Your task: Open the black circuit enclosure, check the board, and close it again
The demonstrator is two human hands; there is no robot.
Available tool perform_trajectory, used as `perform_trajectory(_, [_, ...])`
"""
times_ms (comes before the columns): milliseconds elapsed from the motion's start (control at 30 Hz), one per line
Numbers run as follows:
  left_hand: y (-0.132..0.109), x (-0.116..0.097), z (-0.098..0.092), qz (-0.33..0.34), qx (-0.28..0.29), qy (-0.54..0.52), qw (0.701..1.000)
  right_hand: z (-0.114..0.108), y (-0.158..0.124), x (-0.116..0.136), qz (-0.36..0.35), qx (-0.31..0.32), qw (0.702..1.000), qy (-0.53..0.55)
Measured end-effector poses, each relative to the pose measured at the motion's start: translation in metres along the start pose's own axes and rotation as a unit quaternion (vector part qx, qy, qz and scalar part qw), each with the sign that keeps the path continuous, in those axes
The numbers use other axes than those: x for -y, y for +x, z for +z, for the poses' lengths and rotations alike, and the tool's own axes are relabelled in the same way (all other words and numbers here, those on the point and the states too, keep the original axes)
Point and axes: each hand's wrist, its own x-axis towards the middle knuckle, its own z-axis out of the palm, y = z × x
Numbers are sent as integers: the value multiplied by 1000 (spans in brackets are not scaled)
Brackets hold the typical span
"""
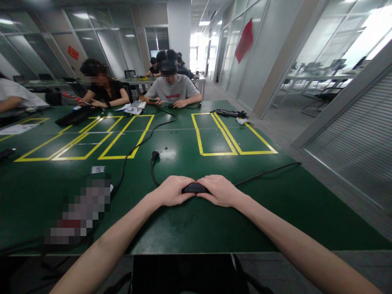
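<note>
Both of my hands grip a black power adapter (196,188) just above the green table, close to the middle of the view. My left hand (175,190) wraps its left end, and my right hand (218,190) wraps its right end; the fingers of the two hands nearly meet on top. Much of the adapter is hidden under them. From beside my left hand a thick black cord (152,171) curves up to a plug (155,155) lying on the table. A thinner cable (266,173) runs from my right hand towards the table's right edge.
A blurred-out object (81,212) lies on the green table (245,224) at left, beside a long black cable (122,169). Yellow tape rectangles (214,154) mark the surface. A black folded item (229,113) lies at the far right. Several people sit beyond.
</note>
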Motion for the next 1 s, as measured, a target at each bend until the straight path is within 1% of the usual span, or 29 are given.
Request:
perform_trajectory(500, [0, -6, -2, 6, 2, 51, 999, -2, -1, 5, -10, -10, 999, -29])
perform_trajectory(633, [1, -7, -4, 20, -22, 70, 997, -3, -5, 0, -16, -35, 999, -28])
perform_trajectory(733, [2, -7, -5, 40, -42, 89, 994, -5, -8, -2, -9, -57, 998, -6])
perform_trajectory(833, [2, -7, -3, 58, -50, 126, 989, -8, -10, 2, 22, -56, 996, 66])
perform_trajectory(900, [2, -8, -1, 71, -45, 154, 984, -10, -8, 6, 72, -39, 983, 165])
perform_trajectory(933, [3, -8, 0, 77, -42, 165, 982, -11, -7, 7, 103, -22, 968, 230])
perform_trajectory(1000, [4, -9, 2, 82, -39, 175, 980, -12, -4, 9, 154, 20, 925, 348])
